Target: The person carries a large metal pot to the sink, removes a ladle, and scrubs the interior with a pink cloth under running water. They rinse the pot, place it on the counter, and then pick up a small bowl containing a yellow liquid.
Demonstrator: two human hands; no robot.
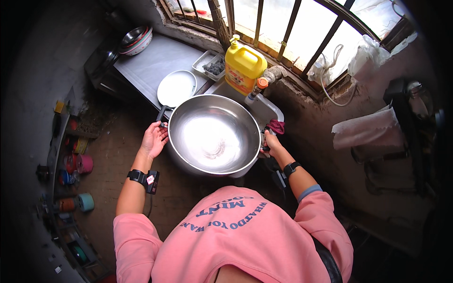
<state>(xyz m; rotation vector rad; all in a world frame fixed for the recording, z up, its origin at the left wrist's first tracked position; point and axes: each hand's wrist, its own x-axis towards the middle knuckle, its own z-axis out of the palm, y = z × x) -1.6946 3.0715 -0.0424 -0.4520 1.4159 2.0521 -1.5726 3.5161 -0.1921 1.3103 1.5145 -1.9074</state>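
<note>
A wide stainless-steel pot (215, 134) with two black side handles is in front of me, over a white sink (270, 106). Its inside shows no contents, only bright reflections and faint ring marks. My left hand (154, 138) is at the left handle, palm up, with the thumb near the handle's lower end and the fingers loosely curled beside the pot wall. At the opposite side, my right hand (271, 143) is closed around the right handle. A white plate (177, 88) lies on the counter just beyond the left handle.
A yellow pump jug (244, 65) stands behind the pot, beside a tap with an orange knob (262, 83). Plastic trays (208, 63), one with dark scouring material, adjoin it. Stacked bowls (136, 42) sit on the grey counter (141, 74). A dark red cloth (276, 126) hangs on the sink rim.
</note>
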